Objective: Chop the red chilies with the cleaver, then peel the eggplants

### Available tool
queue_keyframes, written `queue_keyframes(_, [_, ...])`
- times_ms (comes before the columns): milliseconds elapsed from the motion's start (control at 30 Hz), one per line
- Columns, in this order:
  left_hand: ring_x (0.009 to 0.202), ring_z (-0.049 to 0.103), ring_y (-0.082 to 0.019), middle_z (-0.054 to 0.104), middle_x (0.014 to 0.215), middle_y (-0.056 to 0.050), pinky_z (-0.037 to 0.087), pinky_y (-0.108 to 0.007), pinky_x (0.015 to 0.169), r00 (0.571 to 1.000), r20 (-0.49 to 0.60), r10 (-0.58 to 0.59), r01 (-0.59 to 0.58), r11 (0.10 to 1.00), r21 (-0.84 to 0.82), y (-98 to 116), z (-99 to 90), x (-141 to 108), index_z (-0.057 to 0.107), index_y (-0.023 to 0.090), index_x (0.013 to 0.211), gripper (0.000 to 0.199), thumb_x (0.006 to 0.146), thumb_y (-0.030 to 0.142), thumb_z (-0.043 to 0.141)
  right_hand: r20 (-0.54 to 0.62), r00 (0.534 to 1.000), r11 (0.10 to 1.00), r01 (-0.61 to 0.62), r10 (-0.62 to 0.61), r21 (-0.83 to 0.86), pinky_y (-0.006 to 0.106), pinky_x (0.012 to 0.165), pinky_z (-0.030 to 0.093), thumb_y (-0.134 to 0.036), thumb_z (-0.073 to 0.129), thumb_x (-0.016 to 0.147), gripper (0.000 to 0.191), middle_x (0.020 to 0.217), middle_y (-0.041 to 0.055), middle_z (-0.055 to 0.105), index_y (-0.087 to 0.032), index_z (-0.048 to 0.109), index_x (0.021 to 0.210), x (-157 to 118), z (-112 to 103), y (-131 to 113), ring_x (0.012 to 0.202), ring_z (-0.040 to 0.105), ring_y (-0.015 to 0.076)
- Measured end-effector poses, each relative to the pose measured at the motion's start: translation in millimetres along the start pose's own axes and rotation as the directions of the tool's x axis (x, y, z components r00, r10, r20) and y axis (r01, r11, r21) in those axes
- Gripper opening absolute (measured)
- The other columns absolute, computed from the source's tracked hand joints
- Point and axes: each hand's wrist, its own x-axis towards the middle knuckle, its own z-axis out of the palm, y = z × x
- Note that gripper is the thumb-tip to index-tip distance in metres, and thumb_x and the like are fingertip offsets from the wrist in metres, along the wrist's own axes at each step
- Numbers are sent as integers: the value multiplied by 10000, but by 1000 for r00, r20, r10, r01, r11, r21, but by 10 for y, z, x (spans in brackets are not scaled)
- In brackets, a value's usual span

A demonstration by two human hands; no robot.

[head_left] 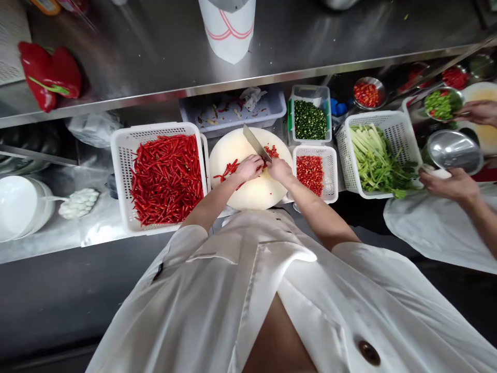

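A round white cutting board lies in front of me. My right hand grips a cleaver, its broad blade pointing away over the board. Right beside the blade, my left hand is closed with its fingers curled, pressing red chilies against the board; the fingers partly hide them. Several whole red chilies lie left of that hand. On the blade's right side sits a small heap of chopped red chili.
A white basket of whole red chilies stands at left. Right of the board are tubs of chopped green chili and chopped red chili, then a basket of celery. A shelf edge runs above. A co-worker's hands hold bowls at far right.
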Motion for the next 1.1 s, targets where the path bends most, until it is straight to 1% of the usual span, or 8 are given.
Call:
queue_keyframes(100, [1224,628,-331,719,1237,-137,514,-500,1156,1000,4,-10,10,1000,-16,-13,-1,-36,799,232,1171,271,959,220,630,-4,1000,1000,-12,12,-1,377,1083,524,-523,455,1153,555,1377,284,736,-90,686,1412,37,41,-8,1314,704,364])
queue_keyframes(200, [1221,629,-336,721,1243,-144,521,-503,1139,1000,6,-21,21,1000,15,-16,-9,-70,792,217,1168,256,989,231,609,-6,1000,1000,-2,2,-3,375,1080,523,-495,481,1143,521,1369,283,741,-90,708,1380,83,95,20,1310,709,363])
queue_keyframes(333, [1215,623,-329,715,1220,-148,532,-490,1118,1000,-3,2,-2,999,44,-25,-6,-109,781,215,1139,238,1010,215,581,-29,999,1000,-25,25,10,397,1071,535,-442,442,1153,478,1378,261,743,-115,704,1384,133,186,33,1295,717,358])
queue_keyframes(467, [1219,604,-340,707,1194,-158,533,-500,1101,999,-36,21,-18,997,75,-20,-32,-128,774,193,1142,225,996,213,605,-18,1000,1000,5,-4,8,391,1092,532,-453,474,1142,463,1350,244,756,-123,730,1342,159,183,7,1297,715,355])
queue_keyframes(667, [1216,591,-324,712,1191,-147,526,-484,1098,999,7,42,-43,993,114,-4,-83,-149,779,188,1121,223,1001,199,591,-14,1000,999,19,-18,39,470,1138,517,-433,397,1151,532,1386,273,728,-86,698,1418,119,234,12,1341,683,400])
queue_keyframes(800, [1214,586,-324,705,1180,-145,536,-472,1084,998,-55,20,-14,995,102,-9,-67,-196,769,185,1091,208,1031,221,573,3,999,998,33,-33,56,486,1155,501,-455,427,1150,525,1372,278,731,-94,706,1410,116,306,20,1348,677,414])
queue_keyframes(1000, [1236,611,-314,699,1218,-143,534,-474,1122,999,-50,13,-9,998,67,-45,-93,-261,760,203,1154,240,1052,245,547,-41,998,995,42,-38,92,371,1079,523,-389,486,1144,443,1348,261,757,-83,737,1343,275,382,-9,1272,720,345])
queue_keyframes(1100, [1332,604,-319,688,1350,-156,506,-485,1195,980,-159,-123,134,989,60,-48,-161,-324,721,198,1303,327,1093,343,516,-15,992,980,125,-124,152,294,1030,518,-354,515,1138,392,1321,204,789,-110,776,1299,337,328,116,1215,736,285])
